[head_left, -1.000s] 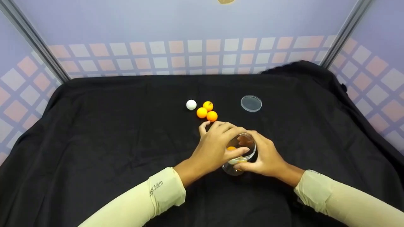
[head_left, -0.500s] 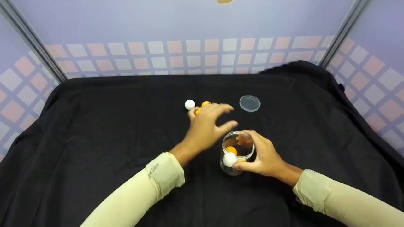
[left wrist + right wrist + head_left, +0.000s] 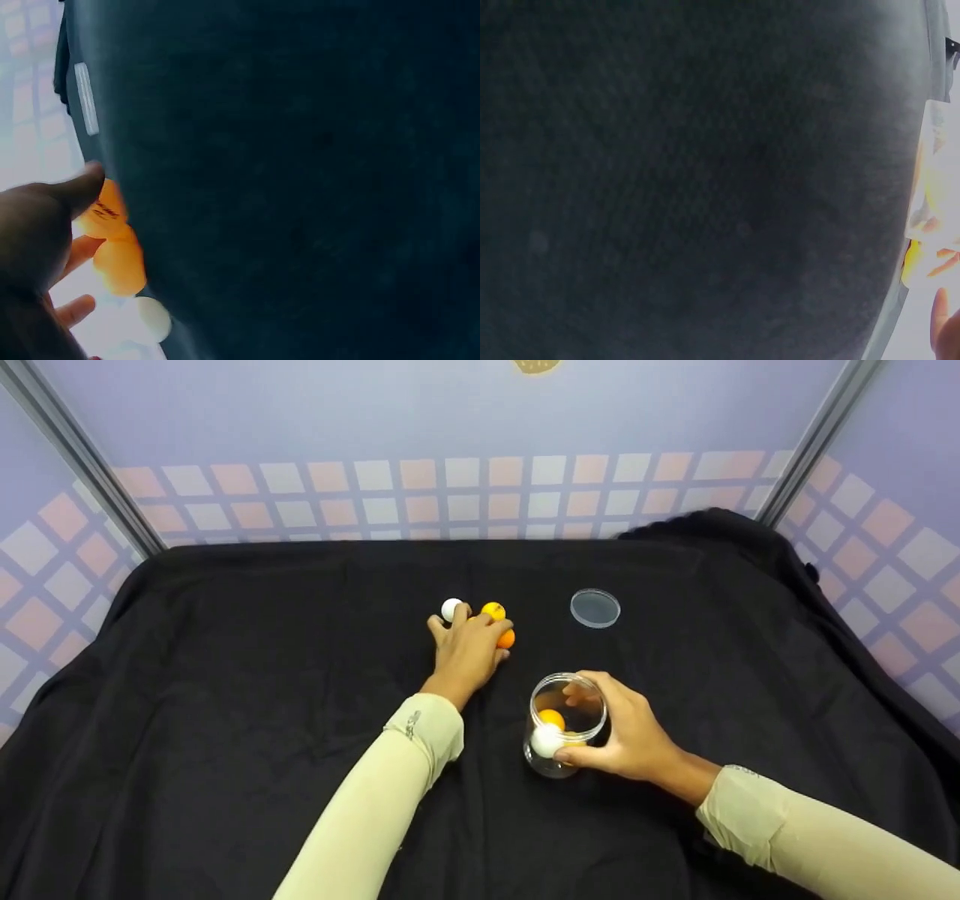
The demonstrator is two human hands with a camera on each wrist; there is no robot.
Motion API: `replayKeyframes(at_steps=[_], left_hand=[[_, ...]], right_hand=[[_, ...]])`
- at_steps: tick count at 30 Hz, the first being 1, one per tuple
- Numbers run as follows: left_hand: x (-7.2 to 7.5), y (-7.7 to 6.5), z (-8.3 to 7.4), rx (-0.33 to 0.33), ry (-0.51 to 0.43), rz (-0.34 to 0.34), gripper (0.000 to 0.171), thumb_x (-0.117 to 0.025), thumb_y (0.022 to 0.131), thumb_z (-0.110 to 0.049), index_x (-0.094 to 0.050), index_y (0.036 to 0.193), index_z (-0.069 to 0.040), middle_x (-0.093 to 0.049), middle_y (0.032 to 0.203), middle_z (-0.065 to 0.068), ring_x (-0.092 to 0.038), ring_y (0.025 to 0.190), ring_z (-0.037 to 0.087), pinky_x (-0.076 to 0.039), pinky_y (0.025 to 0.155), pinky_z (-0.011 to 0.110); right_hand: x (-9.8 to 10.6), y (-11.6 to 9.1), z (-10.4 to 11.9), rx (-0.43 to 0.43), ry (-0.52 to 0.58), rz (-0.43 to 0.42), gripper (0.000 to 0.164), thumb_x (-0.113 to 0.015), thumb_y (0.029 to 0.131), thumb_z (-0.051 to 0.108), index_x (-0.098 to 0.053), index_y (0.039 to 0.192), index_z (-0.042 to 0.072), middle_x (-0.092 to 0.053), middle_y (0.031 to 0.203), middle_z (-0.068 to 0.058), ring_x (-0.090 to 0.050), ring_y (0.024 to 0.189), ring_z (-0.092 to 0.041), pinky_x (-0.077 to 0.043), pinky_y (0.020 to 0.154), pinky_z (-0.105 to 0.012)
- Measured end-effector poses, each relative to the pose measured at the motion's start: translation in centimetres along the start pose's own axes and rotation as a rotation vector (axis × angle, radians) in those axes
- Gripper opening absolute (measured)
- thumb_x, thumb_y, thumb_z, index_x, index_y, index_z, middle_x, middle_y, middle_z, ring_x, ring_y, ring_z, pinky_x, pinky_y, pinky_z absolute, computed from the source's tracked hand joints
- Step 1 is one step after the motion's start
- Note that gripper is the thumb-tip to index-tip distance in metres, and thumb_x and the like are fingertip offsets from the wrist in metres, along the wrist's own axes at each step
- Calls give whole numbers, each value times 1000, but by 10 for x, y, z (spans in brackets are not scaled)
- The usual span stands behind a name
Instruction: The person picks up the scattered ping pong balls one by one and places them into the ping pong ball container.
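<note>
My left hand [image 3: 466, 651] is over a small cluster of table tennis balls, fingers spread around them. An orange ball [image 3: 493, 611] shows beyond the fingers and another orange ball [image 3: 508, 638] beside the thumb; a third is mostly covered. A white ball [image 3: 451, 609] lies at the fingertips. In the left wrist view the thumb is close to a printed orange ball [image 3: 105, 215]; contact is unclear. My right hand [image 3: 628, 735] grips a clear, uncovered jar [image 3: 550, 769] standing upright. Inside are a white ball [image 3: 546, 741] and orange balls [image 3: 551, 718].
A clear round lid [image 3: 595, 609] lies flat on the black cloth [image 3: 262, 697], right of the loose balls. Tiled-pattern panels [image 3: 420, 487] stand behind and at both sides of the table.
My left hand has left the jar's mouth and moved forward and left to the loose balls. The right hand stays on the jar.
</note>
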State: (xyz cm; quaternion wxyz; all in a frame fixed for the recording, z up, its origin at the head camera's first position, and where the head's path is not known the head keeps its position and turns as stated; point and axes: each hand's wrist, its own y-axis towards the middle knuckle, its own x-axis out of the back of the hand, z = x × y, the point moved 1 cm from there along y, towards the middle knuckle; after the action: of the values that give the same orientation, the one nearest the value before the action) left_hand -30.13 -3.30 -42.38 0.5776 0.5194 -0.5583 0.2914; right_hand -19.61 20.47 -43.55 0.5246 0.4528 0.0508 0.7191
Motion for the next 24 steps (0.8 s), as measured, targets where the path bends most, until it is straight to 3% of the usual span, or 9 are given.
replayKeyframes(at_steps=[4, 14, 20, 24], left_hand=[[-2, 4, 2, -16, 6, -12, 37, -71, 93, -36, -68, 130, -30, -70, 126, 2, -47, 123, 34, -26, 97, 68], [-1, 3, 1, 28, 50, 35, 36, -69, 95, -28, -66, 131, -34, -69, 129, 1, -48, 123, 31, -25, 101, 71], [7, 0, -6, 23, 9, 3, 33, -69, 96, -32, -65, 129, -36, -66, 133, -4, -46, 126, 29, -27, 99, 68], [20, -7, -18, -26, -54, -39, 32, -69, 96, -34, -65, 128, -36, -67, 131, -6, -47, 127, 27, -28, 98, 69]], right_hand=[[0, 0, 1, -5, -6, 3, 85, -97, 65, 39, -56, 133, 9, -70, 116, -6, -71, 104, -21, -54, 96, -24], [-2, -1, 1, 18, -12, -17, 86, -98, 64, 39, -56, 132, 8, -70, 115, -5, -71, 103, -20, -55, 94, -23], [-1, 0, 1, 21, -18, -16, 86, -97, 64, 40, -56, 132, 9, -70, 115, -3, -71, 104, -20, -54, 94, -23], [0, -1, 1, 20, -30, -13, 86, -97, 64, 40, -56, 133, 9, -70, 116, -4, -71, 104, -20, -54, 94, -23]])
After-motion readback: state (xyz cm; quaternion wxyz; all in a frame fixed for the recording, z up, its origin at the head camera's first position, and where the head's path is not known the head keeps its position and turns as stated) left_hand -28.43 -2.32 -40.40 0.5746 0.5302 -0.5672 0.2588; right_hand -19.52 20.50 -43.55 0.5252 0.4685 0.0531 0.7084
